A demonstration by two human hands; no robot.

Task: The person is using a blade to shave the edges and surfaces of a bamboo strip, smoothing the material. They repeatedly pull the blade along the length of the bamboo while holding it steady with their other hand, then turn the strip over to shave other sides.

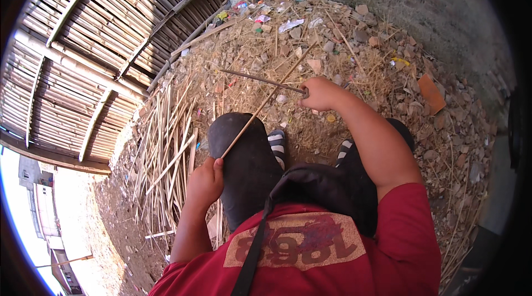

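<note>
My left hand [205, 180] is closed round the near end of a thin bamboo stick [250, 121]. The stick slants up and right, passing over my left knee, with its far end above the littered ground. In my closed right hand [321, 95] is a long, narrow, dark blade-like tool [260, 79], seen nearly edge-on, so its exact kind is unclear. It points left and crosses the stick beyond my knees; whether the two touch I cannot tell. My fingers hide the tool's grip.
Split bamboo strips [166, 149] lie piled left of my left leg. A bamboo-slat fence [100, 69] rises at the left, a brick wall [415, 5] at the far right. Rubble, straw and plastic litter [291, 25] cover the ground, with an orange tile piece [431, 94] at right.
</note>
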